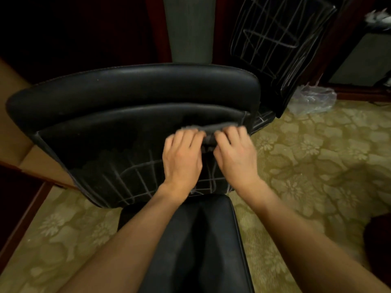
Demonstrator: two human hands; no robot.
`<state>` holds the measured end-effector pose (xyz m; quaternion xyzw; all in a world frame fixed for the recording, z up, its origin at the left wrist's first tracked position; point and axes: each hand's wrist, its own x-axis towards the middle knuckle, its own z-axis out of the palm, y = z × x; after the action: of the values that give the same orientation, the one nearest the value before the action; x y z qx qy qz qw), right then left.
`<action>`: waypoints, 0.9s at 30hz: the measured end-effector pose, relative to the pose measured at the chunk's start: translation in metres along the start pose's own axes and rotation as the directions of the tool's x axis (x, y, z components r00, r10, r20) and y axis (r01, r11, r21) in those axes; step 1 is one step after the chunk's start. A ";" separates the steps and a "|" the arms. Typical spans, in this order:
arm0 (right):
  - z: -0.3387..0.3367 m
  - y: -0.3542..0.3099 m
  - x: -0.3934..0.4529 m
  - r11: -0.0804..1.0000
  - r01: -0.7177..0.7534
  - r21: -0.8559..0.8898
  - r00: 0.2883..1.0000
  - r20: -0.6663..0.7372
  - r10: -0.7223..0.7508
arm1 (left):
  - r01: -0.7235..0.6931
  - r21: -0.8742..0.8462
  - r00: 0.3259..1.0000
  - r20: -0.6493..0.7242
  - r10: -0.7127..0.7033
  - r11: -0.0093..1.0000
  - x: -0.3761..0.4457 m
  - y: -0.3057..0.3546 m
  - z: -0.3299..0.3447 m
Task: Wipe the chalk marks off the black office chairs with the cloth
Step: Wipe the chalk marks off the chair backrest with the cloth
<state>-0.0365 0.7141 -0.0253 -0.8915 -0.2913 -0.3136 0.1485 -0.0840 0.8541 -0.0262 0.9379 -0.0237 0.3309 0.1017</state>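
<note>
Two bare hands work side by side on the backrest of a black office chair point(131, 115), both planted on a grey cloth point(211, 132) that lies bunched against the upper right part of the backrest's inner panel. The left hand point(183, 157) rests palm down with its fingers spread forward over the left end of the cloth, and the right hand point(236, 155) lies just beside it with fingers bent over the right end; the fingertips are blurred, so whether either hand pinches the fabric or only presses it flat is not clear. Between the two hands a small fold of the cloth shows. White chalk marks point(135, 178) cross the lower part of the backrest in a rough grid of lines, while the upper band under the padded top edge looks dark and mostly free of lines. The chair's seat point(196, 240) runs down between the forearms toward the camera. Behind and to the right stands a second black chair point(281, 39), its back covered in white chalk scribbles and crossing lines. A crumpled clear plastic bag point(313, 100) lies on the floor just beside that chair. Yellow-green patterned carpet point(317, 155) covers the floor around both chairs.
</note>
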 end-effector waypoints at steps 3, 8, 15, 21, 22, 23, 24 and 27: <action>0.009 -0.008 -0.033 1.000 0.003 0.027 0.995 0.099 -0.006 | -0.015 -0.014 0.993 0.121 0.017 1.000 -0.030 -0.009 0.008; -0.015 0.006 0.012 0.993 -0.088 0.073 0.995 -0.050 0.092 | 0.003 -0.091 1.000 -0.029 -0.006 0.996 0.022 0.008 -0.010; 0.008 0.002 -0.027 0.996 -0.081 0.031 0.997 0.006 0.081 | 0.028 -0.091 0.998 0.052 -0.023 0.995 -0.019 0.001 0.014; 0.002 -0.005 -0.036 0.994 -0.091 0.054 0.990 0.111 0.085 | 0.100 -0.183 0.983 0.169 -0.069 0.978 -0.024 -0.004 0.006; -0.006 -0.005 -0.024 0.993 -0.100 0.066 0.993 0.074 0.095 | 0.101 -0.203 0.989 0.124 -0.077 0.974 -0.013 -0.001 -0.002; -0.014 -0.006 -0.008 0.992 -0.104 0.077 0.994 0.025 0.102 | 0.113 -0.221 0.992 0.071 -0.099 0.969 -0.001 0.001 -0.009; -0.021 -0.006 0.007 0.991 -0.104 0.083 0.994 -0.026 0.107 | 0.134 -0.238 0.991 0.021 -0.133 0.962 0.009 0.003 -0.016; -0.020 -0.009 0.029 0.991 -0.107 0.075 0.987 -0.115 0.115 | 0.183 -0.248 0.978 -0.052 -0.202 0.951 0.021 0.005 -0.020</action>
<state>-0.0334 0.7246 0.0095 -0.8804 -0.2424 -0.3473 0.2134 -0.0807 0.8541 0.0032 0.9028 0.0316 0.3499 0.2480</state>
